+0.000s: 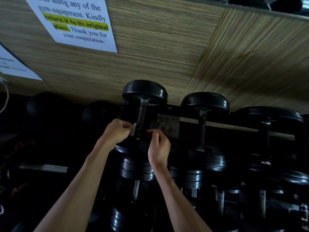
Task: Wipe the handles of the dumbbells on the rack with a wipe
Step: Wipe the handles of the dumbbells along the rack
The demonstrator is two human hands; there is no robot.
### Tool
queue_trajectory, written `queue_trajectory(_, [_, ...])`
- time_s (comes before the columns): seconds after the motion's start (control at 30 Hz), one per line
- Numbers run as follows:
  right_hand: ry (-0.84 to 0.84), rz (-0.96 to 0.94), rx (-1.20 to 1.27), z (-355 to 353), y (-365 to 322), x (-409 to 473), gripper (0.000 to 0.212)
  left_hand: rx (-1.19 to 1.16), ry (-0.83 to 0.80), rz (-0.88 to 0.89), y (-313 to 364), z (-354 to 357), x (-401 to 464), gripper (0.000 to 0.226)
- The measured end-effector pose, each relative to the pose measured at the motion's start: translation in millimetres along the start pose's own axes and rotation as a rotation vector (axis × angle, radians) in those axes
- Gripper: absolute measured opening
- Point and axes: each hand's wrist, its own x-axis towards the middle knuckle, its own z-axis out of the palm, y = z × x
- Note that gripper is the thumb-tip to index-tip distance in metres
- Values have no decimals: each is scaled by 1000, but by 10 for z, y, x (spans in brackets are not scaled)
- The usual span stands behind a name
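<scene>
Black dumbbells lie in rows on a dark rack (168,113). The nearest top-row dumbbell (144,92) has a metal handle (142,118) running toward me. My left hand (117,131) pinches a small pale wipe (133,129) against the left side of that handle. My right hand (158,146) is just right of the handle with its fingers curled; whether they hold a dark part of the wipe is unclear. The lower end of the handle is hidden between my hands.
More dumbbells (205,102) (270,114) sit to the right on the top row, others (137,171) on lower rows. A wood-grain wall (150,56) behind carries a printed notice (75,22). A cord (6,97) hangs at the far left.
</scene>
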Motion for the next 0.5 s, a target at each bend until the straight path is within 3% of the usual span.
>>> queue_trajectory(0.17, [-76,33,-32,-62,-62,37,23,66,95,121,23,-7,-272,14])
queue_trajectory(0.37, [-411,-78,-158,-317,-329,-45,55,6,124,353,11,-26,-675,21])
queue_trajectory(0.5, [-482,-223,-193,-426,-487,-187,26,-99,119,472,-35,-106,-903,22])
